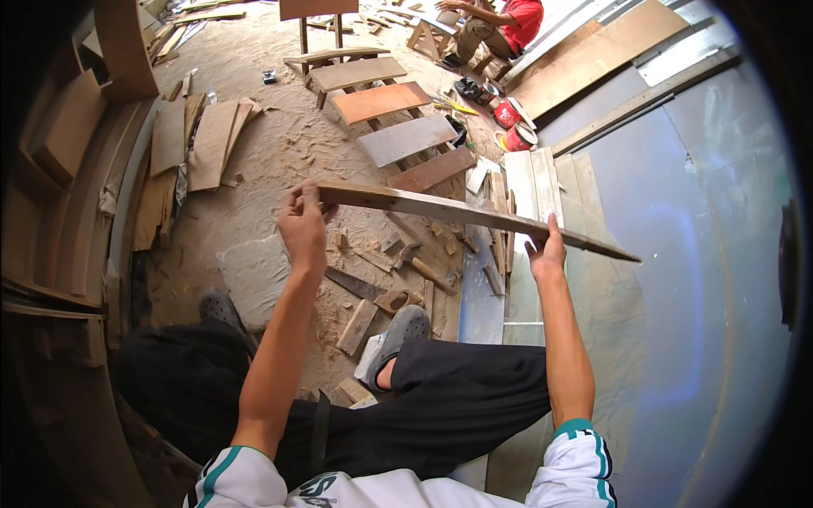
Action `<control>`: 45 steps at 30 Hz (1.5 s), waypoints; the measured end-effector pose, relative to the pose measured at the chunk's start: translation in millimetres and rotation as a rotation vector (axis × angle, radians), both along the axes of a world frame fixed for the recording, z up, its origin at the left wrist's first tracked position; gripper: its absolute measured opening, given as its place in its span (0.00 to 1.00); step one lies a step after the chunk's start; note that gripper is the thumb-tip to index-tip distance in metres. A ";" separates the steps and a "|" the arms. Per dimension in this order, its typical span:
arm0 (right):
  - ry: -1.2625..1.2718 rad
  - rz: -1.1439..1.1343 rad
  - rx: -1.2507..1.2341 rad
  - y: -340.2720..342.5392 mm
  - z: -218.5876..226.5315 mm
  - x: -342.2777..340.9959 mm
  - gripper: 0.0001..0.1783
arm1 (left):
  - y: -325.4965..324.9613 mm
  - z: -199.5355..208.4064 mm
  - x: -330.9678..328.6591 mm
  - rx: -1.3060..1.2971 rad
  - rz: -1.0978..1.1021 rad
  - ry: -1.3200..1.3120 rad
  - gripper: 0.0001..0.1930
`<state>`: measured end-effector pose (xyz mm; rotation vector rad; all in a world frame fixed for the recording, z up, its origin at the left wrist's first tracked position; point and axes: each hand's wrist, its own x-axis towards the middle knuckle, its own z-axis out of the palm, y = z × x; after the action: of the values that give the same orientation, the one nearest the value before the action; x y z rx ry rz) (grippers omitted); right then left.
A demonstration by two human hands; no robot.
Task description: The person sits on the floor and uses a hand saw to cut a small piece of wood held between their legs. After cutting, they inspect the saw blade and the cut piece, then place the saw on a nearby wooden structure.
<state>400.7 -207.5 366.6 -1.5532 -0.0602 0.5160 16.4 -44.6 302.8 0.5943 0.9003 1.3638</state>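
A long narrow wooden strip (pixel 440 207) is held up in front of me, sloping down toward the right. My left hand (pixel 305 222) is closed around its left end, fingers at the tip. My right hand (pixel 547 247) grips it farther along, thumb up, and the strip's thin end sticks out past that hand. Below the strip, on the sandy floor, lie a handsaw (pixel 381 295) with a wooden handle and a hammer (pixel 430 271). Near my shoe rests a short wood block (pixel 357 328). Neither hand touches these.
Several boards on supports (pixel 406 140) run away from me. Plywood pieces (pixel 212 146) lie at left, beside a wooden cabinet frame (pixel 72 127). Red paint cans (pixel 517 135) stand at right, next to a large bluish sheet surface (pixel 652 254). A person in red (pixel 508 25) sits at the back.
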 end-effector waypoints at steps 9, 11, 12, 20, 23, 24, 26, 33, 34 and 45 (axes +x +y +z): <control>-0.173 0.192 0.171 16.4 27.7 -60.6 0.23 | 19.1 -27.6 -28.9 0.024 0.185 0.377 0.11; -0.203 0.190 0.150 17.0 31.7 -65.5 0.21 | 21.4 -27.4 -32.7 -0.030 0.168 0.352 0.11; -0.209 0.174 0.134 17.8 29.8 -64.4 0.21 | 22.0 -27.5 -34.6 -0.057 0.160 0.341 0.11; -0.233 0.144 0.100 17.8 19.9 -45.6 0.31 | 32.4 -33.2 -53.9 -0.231 -0.153 0.153 0.07; -0.228 0.128 0.093 19.0 19.9 -50.3 0.26 | 39.2 -43.2 -62.9 -0.260 -0.251 0.096 0.06; -0.223 0.119 0.089 20.2 19.2 -53.7 0.23 | 41.1 -46.5 -65.9 -0.265 -0.276 0.087 0.06; -0.227 0.098 0.086 19.9 19.6 -53.2 0.23 | 40.7 -49.3 -65.8 -0.251 -0.321 0.015 0.06; -0.178 0.164 0.144 19.5 25.9 -60.5 0.20 | 45.5 -68.6 -66.8 -0.228 -0.257 0.039 0.10; -0.159 0.171 0.162 20.3 26.2 -62.1 0.20 | 45.5 -72.9 -66.7 -0.234 -0.229 0.027 0.10; 0.149 0.535 0.414 8.4 26.5 -60.4 0.16 | 41.6 -103.6 -56.6 -0.318 -0.010 0.095 0.09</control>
<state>340.2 -199.1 393.1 -1.0792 -0.4491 0.9724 -40.2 -3.0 199.2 0.4194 1.1623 1.1598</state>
